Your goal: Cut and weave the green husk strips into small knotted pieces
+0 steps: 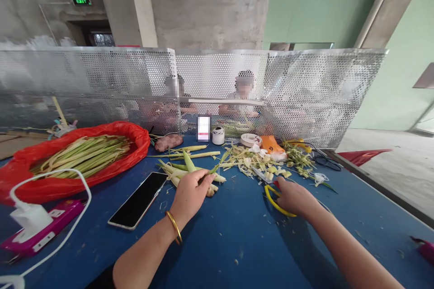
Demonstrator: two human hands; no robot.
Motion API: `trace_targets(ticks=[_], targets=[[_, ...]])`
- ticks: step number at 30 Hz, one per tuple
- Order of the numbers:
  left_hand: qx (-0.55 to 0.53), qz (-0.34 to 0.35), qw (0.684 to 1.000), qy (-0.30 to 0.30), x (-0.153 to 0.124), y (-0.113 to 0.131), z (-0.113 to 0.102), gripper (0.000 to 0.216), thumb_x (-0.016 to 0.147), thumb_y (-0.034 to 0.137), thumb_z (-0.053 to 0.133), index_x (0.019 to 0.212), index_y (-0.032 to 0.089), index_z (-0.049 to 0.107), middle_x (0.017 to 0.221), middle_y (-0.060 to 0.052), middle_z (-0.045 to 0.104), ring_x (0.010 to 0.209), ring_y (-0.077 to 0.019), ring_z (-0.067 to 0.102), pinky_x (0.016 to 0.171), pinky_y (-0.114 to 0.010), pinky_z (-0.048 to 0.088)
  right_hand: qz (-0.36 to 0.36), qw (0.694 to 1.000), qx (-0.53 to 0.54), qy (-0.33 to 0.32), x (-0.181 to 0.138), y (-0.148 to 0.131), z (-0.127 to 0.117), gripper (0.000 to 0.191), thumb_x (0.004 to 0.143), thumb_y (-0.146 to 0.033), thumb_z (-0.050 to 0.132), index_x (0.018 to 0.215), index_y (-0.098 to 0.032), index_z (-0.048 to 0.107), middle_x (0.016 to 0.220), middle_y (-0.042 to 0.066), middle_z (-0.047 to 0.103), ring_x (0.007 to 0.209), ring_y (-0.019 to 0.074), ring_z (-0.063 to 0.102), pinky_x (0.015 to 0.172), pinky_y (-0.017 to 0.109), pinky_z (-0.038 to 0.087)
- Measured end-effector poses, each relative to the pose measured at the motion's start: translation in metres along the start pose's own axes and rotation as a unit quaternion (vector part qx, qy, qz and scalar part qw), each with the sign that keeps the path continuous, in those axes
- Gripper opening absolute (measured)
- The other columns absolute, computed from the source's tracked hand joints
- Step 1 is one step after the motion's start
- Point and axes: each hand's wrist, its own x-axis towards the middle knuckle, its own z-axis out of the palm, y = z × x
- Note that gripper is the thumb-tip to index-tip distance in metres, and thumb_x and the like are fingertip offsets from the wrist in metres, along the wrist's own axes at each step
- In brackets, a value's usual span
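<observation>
Left hand (pixel 194 192): closed on stalk (pixel 188 162) over blue table (pixel 233 239) | Right hand (pixel 292 196): gripping yellow scissors (pixel 278 209) beside trimmings (pixel 242 160) | Step: likely trimming | Next: probably calls for steadying stalk, bringing blades (pixel 260 174) over

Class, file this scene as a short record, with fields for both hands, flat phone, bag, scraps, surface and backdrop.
Left hand: grips green stalks
Right hand: holds yellow-handled scissors
Flat phone: dark screen, left of the left hand
Red bag: open, holding long green stems
Scraps: pale trimmings, beyond the scissors
Surface: blue tabletop
Backdrop: perforated metal panels, people behind them
</observation>
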Motion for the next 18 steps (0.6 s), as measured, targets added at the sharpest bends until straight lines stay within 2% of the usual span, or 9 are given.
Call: trace_targets(ticks=[3,4,5,6,8,10,12,14,18], targets=[[-0.030,-0.013,0.999,0.010,0.003,-0.004,-0.001,0.033,0.085,0.044,0.051,0.070,0.018,0.066,0.051,0.002,0.049,0.042,-0.0106,0.039,0.039,-0.021,0.026,-0.002,0.997,0.074,0.005,-0.007,0.008,-0.017,0.044,0.075,-0.020,0.053,0.119,-0.014,0.055,0.097,0.015,0.068,0.073,0.0245,0.065,0.058,0.030,0.041],[-0.040,-0.019,0.999,0.011,0.004,-0.006,-0.002,0.034,0.085,0.045,0.050,0.074,0.018,0.068,0.053,0.001,0.052,0.043,-0.0107,0.041,0.039,-0.021,0.026,0.006,0.982,0.188,-0.011,-0.010,0.010,-0.022,0.050,0.074,-0.022,0.055,0.124,-0.016,0.053,0.094,0.012,0.068,0.059,0.0203,0.062,0.050,0.028,0.040],[-0.048,-0.027,0.998,0.013,0.005,-0.008,-0.002,0.035,0.085,0.045,0.050,0.078,0.018,0.070,0.055,0.000,0.055,0.043,-0.0109,0.043,0.038,-0.021,0.027,0.015,0.951,0.307,-0.031,-0.013,0.012,-0.026,0.054,0.073,-0.025,0.058,0.126,-0.020,0.052,0.083,0.007,0.067,0.047,0.0160,0.055,0.043,0.027,0.036],[-0.053,-0.035,0.998,0.014,0.006,-0.009,-0.002,0.035,0.085,0.045,0.049,0.081,0.018,0.072,0.057,-0.001,0.056,0.044,-0.0112,0.044,0.039,-0.020,0.028,0.015,0.907,0.417,-0.056,-0.015,0.012,-0.029,0.052,0.071,-0.027,0.059,0.122,-0.021,0.053,0.068,0.001,0.062,0.039,0.0122,0.047,0.039,0.024,0.033],[-0.058,-0.050,0.997,0.015,0.007,-0.013,-0.003,0.036,0.085,0.046,0.049,0.084,0.019,0.073,0.057,-0.001,0.056,0.046,-0.0117,0.047,0.040,-0.020,0.030,-0.008,0.784,0.612,-0.104,-0.020,0.008,-0.029,0.034,0.070,-0.030,0.063,0.102,-0.020,0.059,0.049,-0.007,0.044,0.033,0.0066,0.032,0.035,0.020,0.026],[-0.064,-0.056,0.996,0.020,0.008,-0.015,-0.003,0.038,0.085,0.047,0.048,0.083,0.019,0.072,0.057,-0.001,0.056,0.048,-0.0122,0.049,0.040,-0.020,0.031,-0.044,0.656,0.737,-0.159,-0.023,-0.004,-0.023,0.024,0.071,-0.035,0.069,0.083,-0.019,0.057,0.051,-0.007,0.043,0.036,0.0040,0.031,0.035,0.017,0.023],[-0.074,-0.055,0.995,0.024,0.009,-0.015,-0.003,0.041,0.085,0.050,0.047,0.075,0.018,0.070,0.061,-0.002,0.059,0.049,-0.0123,0.050,0.041,-0.021,0.032,-0.056,0.561,0.800,-0.206,-0.028,-0.021,-0.015,0.028,0.076,-0.041,0.069,0.088,-0.019,0.057,0.063,-0.004,0.051,0.041,0.0036,0.037,0.037,0.015,0.027],[-0.087,-0.054,0.994,0.029,0.008,-0.016,-0.003,0.045,0.084,0.053,0.046,0.066,0.017,0.065,0.065,-0.004,0.063,0.048,-0.0119,0.050,0.042,-0.021,0.034,-0.066,0.508,0.823,-0.244,-0.035,-0.040,-0.009,0.036,0.080,-0.047,0.066,0.098,-0.018,0.057,0.069,-0.001,0.055,0.048,0.0059,0.046,0.045,0.017,0.038],[-0.085,-0.067,0.993,0.044,0.008,-0.016,-0.001,0.044,0.082,0.055,0.048,0.064,0.018,0.062,0.065,-0.003,0.064,0.046,-0.0118,0.050,0.044,-0.023,0.038,-0.102,0.441,0.833,-0.319,-0.051,-0.066,-0.003,0.052,0.085,-0.063,0.050,0.109,-0.016,0.056,0.074,0.003,0.057,0.056,0.0116,0.053,0.054,0.025,0.048]])
